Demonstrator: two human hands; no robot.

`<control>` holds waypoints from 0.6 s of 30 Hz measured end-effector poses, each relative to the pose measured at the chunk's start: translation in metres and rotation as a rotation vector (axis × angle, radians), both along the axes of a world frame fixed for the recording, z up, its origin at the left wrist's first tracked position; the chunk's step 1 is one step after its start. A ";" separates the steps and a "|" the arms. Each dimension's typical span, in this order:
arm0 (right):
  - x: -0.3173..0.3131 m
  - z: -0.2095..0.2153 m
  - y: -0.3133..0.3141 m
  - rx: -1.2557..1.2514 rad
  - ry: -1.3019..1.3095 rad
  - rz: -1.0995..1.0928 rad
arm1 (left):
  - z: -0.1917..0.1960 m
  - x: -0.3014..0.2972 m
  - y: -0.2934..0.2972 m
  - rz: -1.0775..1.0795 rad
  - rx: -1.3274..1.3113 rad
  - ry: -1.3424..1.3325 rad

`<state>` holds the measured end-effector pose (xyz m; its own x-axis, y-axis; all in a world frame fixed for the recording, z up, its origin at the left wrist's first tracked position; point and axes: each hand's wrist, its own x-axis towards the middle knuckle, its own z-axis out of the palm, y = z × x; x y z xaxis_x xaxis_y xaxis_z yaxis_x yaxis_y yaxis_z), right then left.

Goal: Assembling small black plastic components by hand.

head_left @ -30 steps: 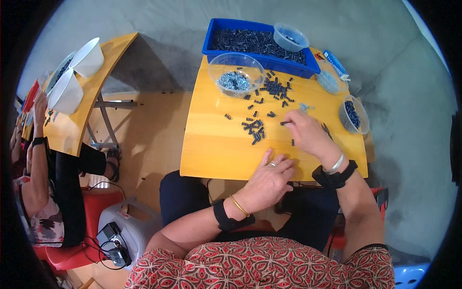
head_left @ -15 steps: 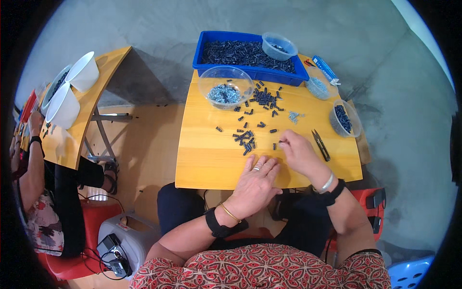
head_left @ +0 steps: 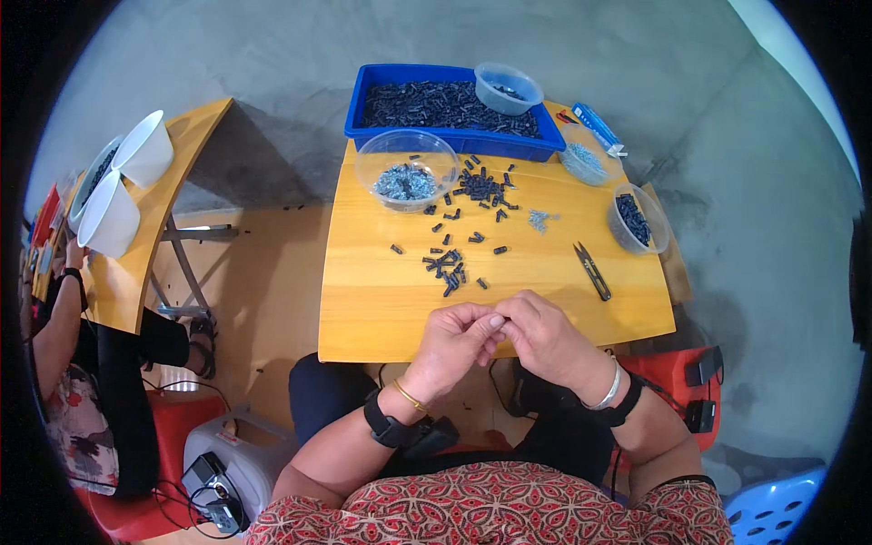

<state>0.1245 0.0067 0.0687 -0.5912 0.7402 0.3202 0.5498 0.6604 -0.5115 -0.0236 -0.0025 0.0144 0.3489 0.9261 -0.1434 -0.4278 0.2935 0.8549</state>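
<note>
Both hands are brought together at the near edge of a yellow wooden table [head_left: 381, 309], fingertips touching. The left hand [head_left: 452, 343] and right hand [head_left: 545, 338] have fingers curled in and pinched at one spot; whatever is pinched is too small to be made out, prob. a tiny part. Black bands are worn on both wrists, w/ a thin gold bangle on the left and a silver one on the right.

Just beyond the hands, a loose scatter of small black parts [head_left: 447, 265] is spread mid-table, and a denser pile [head_left: 480, 185] lies further back. Black snips [head_left: 592, 271] lie to the right, apart from the hands. A clear round bowl [head_left: 406, 169] w/ grey-blue bits sits back left. Across the far edge a blue rectangular tray [head_left: 454, 141] full of black parts is set, w/ a small clear tub [head_left: 509, 88] resting on its right corner. A clear tub of black parts [head_left: 638, 218] sits at the right edge. A flat blue packet [head_left: 599, 129] lies at the far right corner.

Bare tabletop is left along the near left side. A gap of floor separates a second yellow table [head_left: 186, 173] at left, bearing white bowls [head_left: 127, 186], where another person's arm [head_left: 56, 318] is seen.
</note>
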 end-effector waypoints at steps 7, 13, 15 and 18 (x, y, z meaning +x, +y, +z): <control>0.054 -0.007 0.066 -0.039 -0.010 -0.313 | -0.006 0.004 -0.001 0.027 0.106 0.069; 0.076 -0.026 0.122 -0.002 -0.166 -0.335 | -0.015 0.001 0.015 0.064 -0.035 -0.158; 0.073 -0.025 0.127 -0.046 -0.193 -0.342 | -0.015 0.001 0.017 0.070 -0.089 -0.239; 0.070 -0.027 0.131 -0.089 -0.236 -0.358 | -0.015 0.002 0.017 0.079 -0.095 -0.252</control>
